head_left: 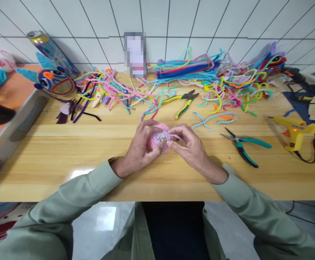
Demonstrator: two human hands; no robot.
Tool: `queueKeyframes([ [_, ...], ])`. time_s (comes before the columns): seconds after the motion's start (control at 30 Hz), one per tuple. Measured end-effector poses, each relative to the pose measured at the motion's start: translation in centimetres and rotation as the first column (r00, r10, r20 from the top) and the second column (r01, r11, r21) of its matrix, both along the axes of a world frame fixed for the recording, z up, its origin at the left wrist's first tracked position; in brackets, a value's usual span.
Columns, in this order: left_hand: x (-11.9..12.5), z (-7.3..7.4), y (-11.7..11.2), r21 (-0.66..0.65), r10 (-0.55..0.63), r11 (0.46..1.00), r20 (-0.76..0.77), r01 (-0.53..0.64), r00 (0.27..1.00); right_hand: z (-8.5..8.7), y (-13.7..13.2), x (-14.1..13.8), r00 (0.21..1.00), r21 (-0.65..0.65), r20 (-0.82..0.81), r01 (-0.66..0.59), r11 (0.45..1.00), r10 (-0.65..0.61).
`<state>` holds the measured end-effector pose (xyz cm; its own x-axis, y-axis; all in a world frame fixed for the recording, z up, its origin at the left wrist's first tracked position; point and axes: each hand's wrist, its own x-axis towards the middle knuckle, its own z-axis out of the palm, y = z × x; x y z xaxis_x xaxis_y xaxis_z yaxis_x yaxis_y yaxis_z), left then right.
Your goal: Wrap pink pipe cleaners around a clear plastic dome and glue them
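Observation:
Both my hands meet over the middle of the wooden table [65,151]. My left hand [139,148] is curled around a small pink coil of pipe cleaner [159,139]. My right hand [188,146] pinches the loose pale pink end of that coil between thumb and fingers. The coil shows a shiny centre; the far side of it is hidden by my fingers.
Loose pipe cleaners [217,76] lie heaped along the back edge. Yellow-handled pliers [183,103] lie behind my hands, teal pliers [242,144] to the right, a yellow glue gun [295,131] farther right. A pipe-cleaner figure [54,81] and a can [51,52] stand at back left.

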<state>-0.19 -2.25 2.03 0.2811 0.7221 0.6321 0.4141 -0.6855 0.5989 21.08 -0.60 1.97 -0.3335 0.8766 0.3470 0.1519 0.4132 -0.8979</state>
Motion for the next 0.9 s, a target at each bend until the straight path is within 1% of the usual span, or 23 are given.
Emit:
queueKeyframes([
  [0.23, 0.1, 0.2, -0.2, -0.039, 0.055, 0.998, -0.017, -0.056, 0.998, -0.3, 0.2, 0.2, 0.997, -0.099, -0.071, -0.021, 0.995, 0.014],
  [0.37, 0.2, 0.3, -0.2, -0.036, 0.053, 0.998, -0.008, -0.053, 0.999, -0.6, 0.6, 0.2, 0.995, -0.129, -0.097, -0.042, 0.991, 0.029],
  [0.57, 0.3, 0.1, 0.0, -0.044, 0.049, 0.998, 0.02, -0.048, 0.999, -0.9, 0.6, -0.2, 0.992, -0.185, -0.124, -0.027, 0.982, 0.004],
  [0.73, -0.2, 0.2, -0.1, -0.07, 0.02, 0.997, -0.01, -0.021, 1.0, -1.1, 0.5, -0.1, 0.989, -0.201, -0.141, -0.06, 0.978, 0.032],
  [0.8, -0.4, 0.3, -0.1, -0.083, -0.012, 0.997, -0.015, 0.011, 1.0, -1.2, 0.5, 0.0, 0.987, -0.201, -0.157, -0.076, 0.977, 0.044],
  [0.9, -0.7, 0.4, 0.1, -0.085, -0.082, 0.993, -0.011, 0.081, 0.997, -1.2, 0.5, 0.0, 0.986, -0.198, -0.166, -0.067, 0.978, 0.034],
])
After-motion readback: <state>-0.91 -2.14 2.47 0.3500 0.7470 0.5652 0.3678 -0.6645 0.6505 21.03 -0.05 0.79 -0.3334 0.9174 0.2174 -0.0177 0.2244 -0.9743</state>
